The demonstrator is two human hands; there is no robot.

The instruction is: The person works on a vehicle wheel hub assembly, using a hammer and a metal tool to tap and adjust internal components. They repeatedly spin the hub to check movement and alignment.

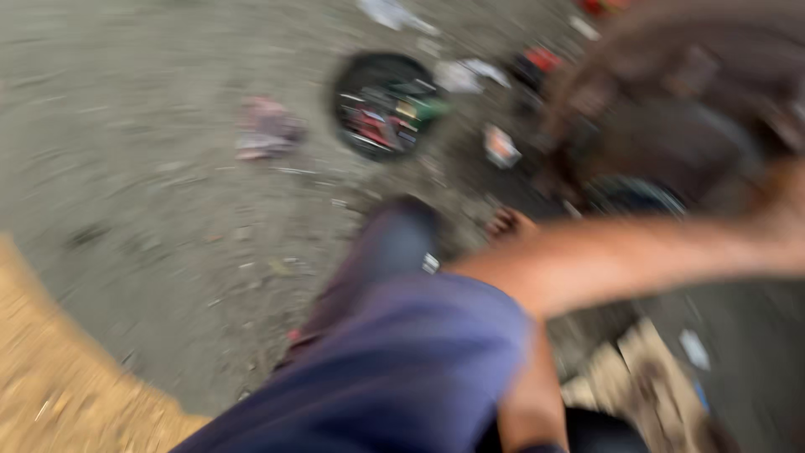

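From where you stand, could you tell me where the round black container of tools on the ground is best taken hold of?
Probably by the rim of the round black container, reaching down from above: it lies flat and open-topped on the ground, with tools filling the middle. The picture is blurred, so I cannot tell whether it has handles.

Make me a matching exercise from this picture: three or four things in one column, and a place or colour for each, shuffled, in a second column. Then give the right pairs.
Things
1. round black tray
2. trouser leg
3. sandy heap
4. bare forearm

Places or colours
A. lower left corner, yellowish brown
B. stretched across the right half of the view
C. top middle, on the grey ground, with red and green items inside
D. lower middle, dark blue

Pairs: 1-C, 2-D, 3-A, 4-B

The picture is heavily blurred, so finer details cannot be told.
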